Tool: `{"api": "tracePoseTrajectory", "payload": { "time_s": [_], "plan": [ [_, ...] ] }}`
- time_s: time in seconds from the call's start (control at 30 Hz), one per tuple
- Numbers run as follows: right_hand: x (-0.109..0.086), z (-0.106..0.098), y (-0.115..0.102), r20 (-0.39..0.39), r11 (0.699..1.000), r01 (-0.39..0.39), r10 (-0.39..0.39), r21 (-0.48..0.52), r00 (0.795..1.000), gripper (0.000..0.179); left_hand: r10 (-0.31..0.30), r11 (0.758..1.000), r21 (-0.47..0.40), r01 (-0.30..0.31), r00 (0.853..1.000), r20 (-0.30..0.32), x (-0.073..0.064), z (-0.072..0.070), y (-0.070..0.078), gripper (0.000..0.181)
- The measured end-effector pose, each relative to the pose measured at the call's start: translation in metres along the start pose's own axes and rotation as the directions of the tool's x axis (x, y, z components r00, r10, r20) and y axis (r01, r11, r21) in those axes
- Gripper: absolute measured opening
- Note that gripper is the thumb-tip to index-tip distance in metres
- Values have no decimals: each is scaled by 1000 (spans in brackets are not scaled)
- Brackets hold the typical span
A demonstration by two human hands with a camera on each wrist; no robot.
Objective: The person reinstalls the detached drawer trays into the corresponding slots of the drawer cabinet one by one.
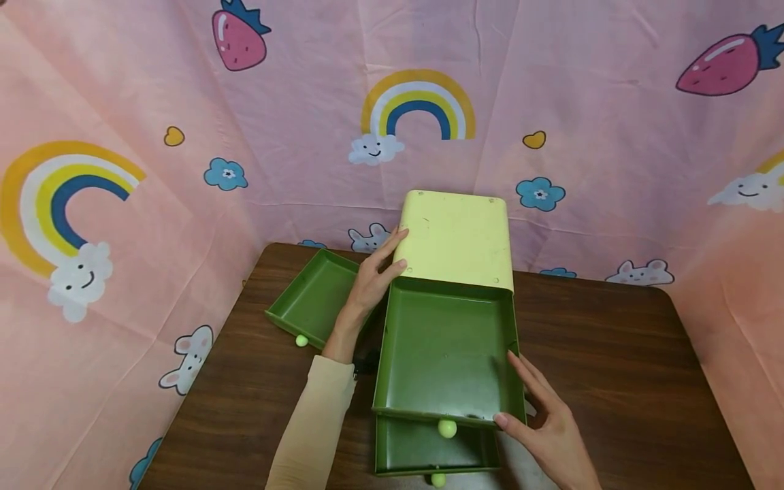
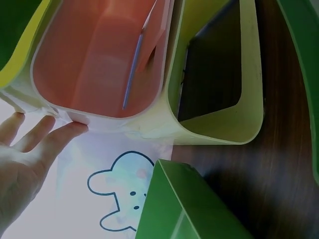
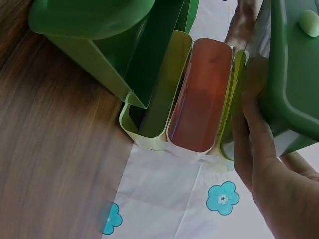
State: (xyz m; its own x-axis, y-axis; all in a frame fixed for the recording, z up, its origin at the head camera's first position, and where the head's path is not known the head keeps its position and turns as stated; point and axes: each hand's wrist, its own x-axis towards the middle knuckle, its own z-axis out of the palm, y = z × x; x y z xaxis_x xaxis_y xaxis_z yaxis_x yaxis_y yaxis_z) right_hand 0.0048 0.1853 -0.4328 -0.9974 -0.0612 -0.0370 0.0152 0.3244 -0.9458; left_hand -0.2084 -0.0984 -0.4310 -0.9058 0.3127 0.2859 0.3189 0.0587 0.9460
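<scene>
A pale yellow-green drawer casing [image 1: 454,238] tops a stack, with a green drawer [image 1: 446,347] pulled far out of it. My left hand [image 1: 373,279] rests its fairly straight fingers against the casing's left side. At the drawer's right front corner my right hand [image 1: 548,415] holds the side, thumb at the front rim and fingers over the right wall. In the left wrist view, an orange casing [image 2: 94,64] without a drawer sits in the middle. The lowest casing [image 2: 251,119] is yellow-green; its green drawer [image 1: 437,446] sticks out below the upper one.
A loose green drawer [image 1: 315,296] with a round knob [image 1: 301,341] lies on the brown wooden table [image 1: 612,381], left of the stack. Behind the table hangs a pink patterned cloth [image 1: 306,102], with more cloth at both sides.
</scene>
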Motion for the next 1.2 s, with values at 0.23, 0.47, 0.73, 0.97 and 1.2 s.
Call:
{"api": "tracePoseTrajectory", "payload": {
  "time_s": [0.23, 0.47, 0.73, 0.97, 1.2],
  "plan": [
    [5, -1, 1, -10, 999, -3, 2, -47, 1000, 77, 50, 998, 25, -51, 998, 42, 0, -1, 2, 51],
    [8, -1, 3, -3, 998, 22, -23, -60, 1000, 80, 54, 998, 42, -56, 997, 56, 0, -1, 5, 50],
    [9, -4, 5, 50, 998, 17, -14, -64, 999, 94, 63, 996, 57, -67, 996, 63, -1, -2, 5, 49],
    [11, -3, 3, 57, 994, -14, 21, -111, 998, 96, 62, 996, 54, -66, 995, 77, 0, -3, 5, 50],
    [15, 0, 1, 17, 996, -32, 34, -78, 999, 91, 52, 997, 50, -56, 996, 75, 0, -3, 5, 50]
  ]
}}
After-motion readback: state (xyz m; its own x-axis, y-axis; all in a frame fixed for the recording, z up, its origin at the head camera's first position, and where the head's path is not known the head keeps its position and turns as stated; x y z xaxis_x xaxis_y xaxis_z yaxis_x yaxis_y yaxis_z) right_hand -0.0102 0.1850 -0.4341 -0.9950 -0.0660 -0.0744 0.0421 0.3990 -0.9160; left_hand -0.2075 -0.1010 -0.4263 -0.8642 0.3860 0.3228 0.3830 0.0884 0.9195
